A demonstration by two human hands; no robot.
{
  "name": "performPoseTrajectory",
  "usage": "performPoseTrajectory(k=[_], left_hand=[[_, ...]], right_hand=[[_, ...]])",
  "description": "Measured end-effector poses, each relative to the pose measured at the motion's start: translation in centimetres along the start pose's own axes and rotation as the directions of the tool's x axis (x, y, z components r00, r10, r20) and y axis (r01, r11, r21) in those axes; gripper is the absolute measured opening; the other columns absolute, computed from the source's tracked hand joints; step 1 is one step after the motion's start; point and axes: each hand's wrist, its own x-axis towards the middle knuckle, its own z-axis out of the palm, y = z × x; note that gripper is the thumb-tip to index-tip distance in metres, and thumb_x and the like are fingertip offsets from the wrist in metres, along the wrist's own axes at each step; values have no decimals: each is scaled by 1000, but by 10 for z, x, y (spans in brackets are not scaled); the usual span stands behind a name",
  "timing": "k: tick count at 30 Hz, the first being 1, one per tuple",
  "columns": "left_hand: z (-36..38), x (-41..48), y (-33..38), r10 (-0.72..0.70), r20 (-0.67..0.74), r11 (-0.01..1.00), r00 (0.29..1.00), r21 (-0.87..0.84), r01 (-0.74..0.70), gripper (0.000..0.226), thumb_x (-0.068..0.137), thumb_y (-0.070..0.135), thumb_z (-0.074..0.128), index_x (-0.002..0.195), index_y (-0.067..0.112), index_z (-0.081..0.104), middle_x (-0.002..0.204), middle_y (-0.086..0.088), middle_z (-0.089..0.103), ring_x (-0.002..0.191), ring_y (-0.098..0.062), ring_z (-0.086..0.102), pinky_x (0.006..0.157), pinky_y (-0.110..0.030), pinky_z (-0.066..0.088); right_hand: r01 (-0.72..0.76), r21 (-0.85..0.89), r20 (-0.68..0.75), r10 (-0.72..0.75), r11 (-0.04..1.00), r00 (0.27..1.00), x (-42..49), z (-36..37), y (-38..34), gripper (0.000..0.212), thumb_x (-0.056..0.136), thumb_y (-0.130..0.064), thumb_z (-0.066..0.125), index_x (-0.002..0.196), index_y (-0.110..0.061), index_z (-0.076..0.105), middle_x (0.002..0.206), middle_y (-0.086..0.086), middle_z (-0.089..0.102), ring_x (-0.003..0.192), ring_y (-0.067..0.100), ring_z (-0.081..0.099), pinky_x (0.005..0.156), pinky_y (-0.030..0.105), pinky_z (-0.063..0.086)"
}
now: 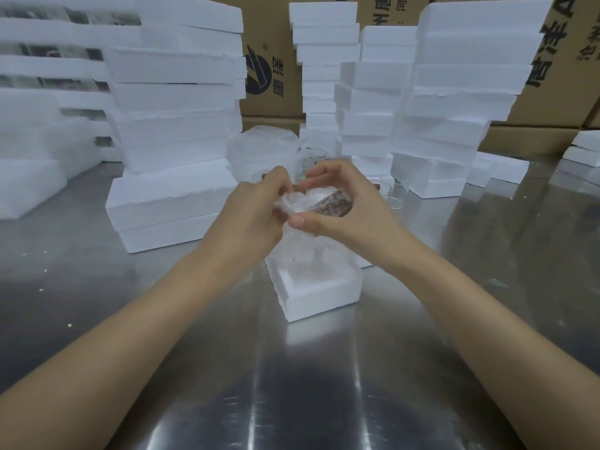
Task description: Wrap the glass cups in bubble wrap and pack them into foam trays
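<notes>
Above the middle of the steel table I hold a glass cup [328, 204] half covered in bubble wrap [292, 204]; a dark brown lid or base shows at its right end. My right hand [344, 206] curls round the cup, thumb underneath. My left hand [256, 209] pinches the loose wrap at the cup's left end. Directly below stands a small open white foam tray [324, 297]; its square pocket holds a bit of loose wrap. Bare glass cups [394, 193] stand behind my hands.
Tall stacks of white foam trays [175, 102] stand left, centre and right [454, 102] at the back, with cardboard boxes [272, 60] behind them. A pile of bubble wrap [263, 147] lies behind my hands. The shiny table [292, 401] stretches toward me.
</notes>
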Motion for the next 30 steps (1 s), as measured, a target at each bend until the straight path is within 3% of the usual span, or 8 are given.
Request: performPoseTrajectory(k=[4, 7, 10, 13, 17, 21, 26, 30], left_hand=[[-8, 2, 5, -32, -158, 983, 987, -185, 2, 31, 82, -4, 54, 88, 27, 52, 61, 10, 58, 45, -1, 48, 38, -10, 28], [-12, 4, 5, -43, -189, 985, 981, -173, 9, 33, 79, -3, 57, 66, 27, 51, 52, 16, 50, 50, 1, 47, 43, -11, 29], [-13, 9, -5, -207, -135, 940, 969, -301, 159, 19, 78, -2, 60, 65, 11, 57, 56, 11, 55, 53, -6, 48, 50, -21, 36], [-16, 13, -11, -369, -48, 838, 928, -450, 310, 15, 79, -4, 61, 76, 10, 65, 71, -6, 65, 59, -19, 58, 56, -25, 43], [-20, 15, -14, -415, 47, 776, 908, -504, 381, 17, 84, -1, 59, 83, 13, 69, 74, -6, 67, 62, -22, 61, 59, -29, 46], [-20, 14, -13, -378, 66, 795, 924, -488, 360, 25, 85, -2, 59, 81, 20, 70, 66, 1, 69, 58, -17, 61, 57, -28, 45], [-20, 12, -8, -393, 72, 797, 917, -471, 378, 26, 84, 2, 62, 67, 20, 68, 64, 1, 64, 60, -19, 57, 58, -28, 43], [-24, 14, -7, -414, 139, 749, 899, -509, 424, 12, 88, 5, 63, 87, 14, 70, 74, -5, 65, 61, -19, 59, 58, -26, 49]], right_hand=[[-28, 357, 12, 25, 934, 1000, 5, -2, -5, 36, 80, -30, 68, 113, -23, 56, 112, 5, 58, 89, 12, 65, 67, 26, 55], [-114, 466, 28, 114, 877, 993, 10, -7, 0, 22, 89, -32, 54, 109, -23, 59, 114, 11, 59, 93, 23, 65, 67, 28, 53], [-63, 27, -8, 63, 998, 998, 9, -18, 11, 30, 93, -3, 49, 97, -29, 62, 104, -10, 64, 99, 9, 64, 75, 25, 48], [-1, -462, 217, 114, 887, 970, 5, -23, 22, 32, 87, -5, 58, 95, -35, 66, 107, -22, 63, 97, 0, 58, 82, 15, 45], [97, -557, 327, 110, 825, 938, 0, -13, 26, 18, 83, -15, 69, 95, -28, 72, 100, -13, 65, 97, 10, 53, 85, 19, 39], [148, -581, 262, 12, 801, 965, -2, -2, 28, 14, 82, -12, 68, 88, -23, 75, 77, -10, 66, 86, 10, 48, 76, 22, 40], [108, -567, 133, -39, 817, 990, 1, -1, 26, 29, 85, 1, 53, 92, -17, 75, 82, -11, 67, 66, -5, 53, 67, 8, 40], [226, -607, 386, 34, 762, 922, 3, -25, 17, 59, 68, 19, 38, 91, -20, 76, 108, -4, 69, 106, 15, 55, 95, 18, 38]])
